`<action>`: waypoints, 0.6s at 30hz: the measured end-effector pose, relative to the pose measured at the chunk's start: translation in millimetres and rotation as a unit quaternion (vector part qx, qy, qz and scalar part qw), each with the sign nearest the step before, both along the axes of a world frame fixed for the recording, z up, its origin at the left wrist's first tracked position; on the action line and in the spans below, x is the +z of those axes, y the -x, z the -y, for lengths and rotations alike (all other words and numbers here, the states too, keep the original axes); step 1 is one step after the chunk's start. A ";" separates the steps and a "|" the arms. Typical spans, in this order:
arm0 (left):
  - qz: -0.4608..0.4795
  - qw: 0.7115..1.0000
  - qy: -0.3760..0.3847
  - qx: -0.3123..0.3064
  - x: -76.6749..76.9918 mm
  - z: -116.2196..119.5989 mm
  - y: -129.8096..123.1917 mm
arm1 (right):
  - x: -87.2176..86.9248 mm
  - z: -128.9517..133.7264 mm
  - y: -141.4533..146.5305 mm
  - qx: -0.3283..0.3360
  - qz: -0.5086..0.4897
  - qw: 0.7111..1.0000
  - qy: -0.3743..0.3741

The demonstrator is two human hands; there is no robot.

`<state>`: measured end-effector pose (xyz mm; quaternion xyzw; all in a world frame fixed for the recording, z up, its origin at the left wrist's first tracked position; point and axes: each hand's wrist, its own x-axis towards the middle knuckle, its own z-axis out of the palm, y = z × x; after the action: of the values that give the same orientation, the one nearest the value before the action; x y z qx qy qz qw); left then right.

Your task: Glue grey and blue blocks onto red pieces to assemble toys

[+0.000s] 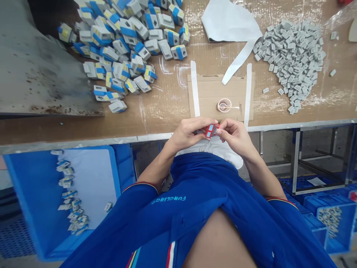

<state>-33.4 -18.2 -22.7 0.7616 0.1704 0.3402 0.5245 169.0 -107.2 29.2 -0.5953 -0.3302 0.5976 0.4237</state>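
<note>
Close to my body, at the table's front edge, my left hand (pixel 191 133) grips a small red toy piece with light blue windows (pixel 210 130) between thumb and fingers. My right hand (pixel 233 134) pinches the right side of the same piece, where a grey part shows; whether that part is separate I cannot tell. Just beyond the hands, a small round cup (pixel 224 105) with a thin stick across its rim stands on a taped cardboard sheet (pixel 206 95).
Many grey, blue and yellow toy pieces (pixel 128 41) are heaped at the back left, beside a metal box (pixel 47 74). Small grey plates (pixel 295 56) are piled at right, near a white cloth (pixel 228 22). A blue crate (pixel 113 167) with more pieces sits below left.
</note>
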 end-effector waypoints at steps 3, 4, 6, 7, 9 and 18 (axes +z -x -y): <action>0.010 1.000 -0.018 0.008 1.5 -2.6 -0.2 | -0.2 1.4 1.4 -0.015 0.014 1.000 -0.022; 0.014 1.000 -0.023 0.007 2.2 -3.8 0.2 | -0.2 2.3 2.3 -0.024 0.020 0.999 -0.033; 0.023 0.999 -0.024 0.000 3.4 -5.7 1.5 | 0.5 4.0 5.0 -0.040 0.040 0.996 -0.062; 0.028 0.999 -0.016 -0.002 3.7 -6.0 2.4 | 1.2 4.8 6.8 -0.045 0.055 0.994 -0.079; 0.039 0.999 0.021 0.007 3.3 -4.5 3.9 | 3.2 5.9 10.7 -0.050 0.090 0.989 -0.110; 0.076 0.971 0.228 -0.005 3.6 3.7 3.6 | 8.8 3.8 13.3 -0.018 0.133 0.982 -0.134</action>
<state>-37.1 -21.9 -19.1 0.5949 0.1990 0.3466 0.6974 155.7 -111.0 38.0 -0.6132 -0.4502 0.4557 0.4622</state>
